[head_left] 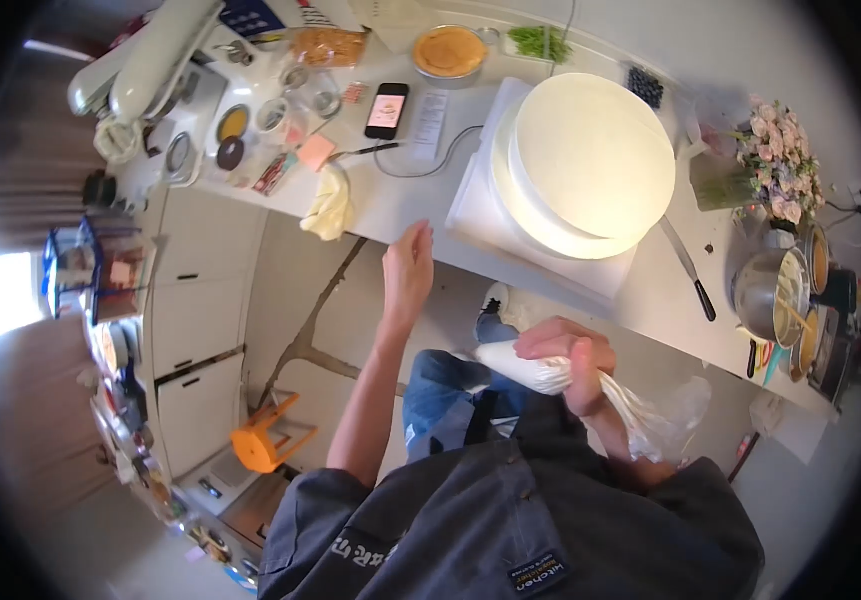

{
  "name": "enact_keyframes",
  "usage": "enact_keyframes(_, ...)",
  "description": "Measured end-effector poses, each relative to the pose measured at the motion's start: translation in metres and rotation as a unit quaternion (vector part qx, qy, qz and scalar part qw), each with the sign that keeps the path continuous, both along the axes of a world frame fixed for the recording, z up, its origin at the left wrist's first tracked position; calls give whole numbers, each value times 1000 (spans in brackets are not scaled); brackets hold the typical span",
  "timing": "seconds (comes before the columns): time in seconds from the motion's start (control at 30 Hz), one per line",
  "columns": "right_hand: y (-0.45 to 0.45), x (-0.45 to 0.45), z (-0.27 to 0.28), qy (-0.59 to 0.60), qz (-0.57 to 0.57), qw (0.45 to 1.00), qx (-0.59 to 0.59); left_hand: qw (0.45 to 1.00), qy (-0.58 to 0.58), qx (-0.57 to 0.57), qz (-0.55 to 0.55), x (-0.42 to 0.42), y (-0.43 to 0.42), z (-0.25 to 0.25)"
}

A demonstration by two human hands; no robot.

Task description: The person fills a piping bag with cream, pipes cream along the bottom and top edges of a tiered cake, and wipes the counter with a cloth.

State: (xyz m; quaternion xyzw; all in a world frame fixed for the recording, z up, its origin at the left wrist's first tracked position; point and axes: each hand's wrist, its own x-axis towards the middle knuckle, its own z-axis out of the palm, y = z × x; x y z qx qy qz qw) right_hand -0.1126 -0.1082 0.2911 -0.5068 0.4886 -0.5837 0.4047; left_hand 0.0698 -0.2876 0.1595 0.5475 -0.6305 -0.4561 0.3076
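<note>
My right hand (pixel 579 360) is wrapped round a filled white piping bag (pixel 526 366) in front of my body. The bag's narrow end points left, and its loose clear top (pixel 666 425) trails over my forearm. My left hand (pixel 410 272) hangs in the air just off the counter's front edge, fingers drawn together with nothing seen in them. Ahead of both hands, a smooth white round cake (pixel 596 150) sits on a wider white round base (pixel 541 228). A second white bag or cloth (pixel 329 205) droops over the counter edge near my left hand.
On the white counter (pixel 391 205) lie a phone (pixel 387 112), a paper slip (pixel 431 125) and a long knife (pixel 691 270). A round yellow sponge layer (pixel 451 50) sits behind. Flowers (pixel 781 155) and a metal bowl (pixel 771 295) stand right, a stand mixer (pixel 151 70) left, an orange stool (pixel 271 435) below.
</note>
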Motion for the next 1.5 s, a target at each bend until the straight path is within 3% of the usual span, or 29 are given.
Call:
enact_keyframes(0.07,7,-3,-19,-25,-58,998,-6,998,12,-50,-41,-20,-27,-24)
enact_keyframes(0.17,10,0,-17,-103,-175,979,11,985,42,117,-120,-43,-45,-16)
enact_keyframes(0.27,14,10,-9,-172,-277,945,23,986,60,116,-106,-40,-36,-24)
enact_keyframes(0.37,17,22,2,-188,-358,915,9,964,54,211,-151,-31,-19,-24)
enact_keyframes(0.47,26,43,13,-190,-441,877,-5,910,56,272,-309,-20,-3,-33)
enact_keyframes(0.57,30,64,19,-196,-522,830,-16,852,156,357,-350,-7,10,-48)
enact_keyframes(0.77,44,88,2,-248,-578,774,-66,876,218,390,-182,1,-23,-55)
enact_keyframes(0.87,40,86,-16,-282,-611,736,-72,894,203,365,-162,-3,-30,-67)
enact_keyframes(0.9,38,85,-22,-293,-628,718,-70,855,257,414,-179,-5,-32,-63)
enact_keyframes(1.0,40,81,-35,-254,-613,743,-88,784,355,474,-187,-20,-26,-64)
enact_keyframes(1.2,51,62,-41,-181,-630,742,-137,706,462,513,-156,-46,-6,-70)
enact_keyframes(1.4,59,45,-62,-157,-620,754,-149,690,457,546,-125,-48,21,-62)
enact_keyframes(1.5,64,34,-74,-97,-621,757,-178,711,425,534,-170,-51,43,-60)
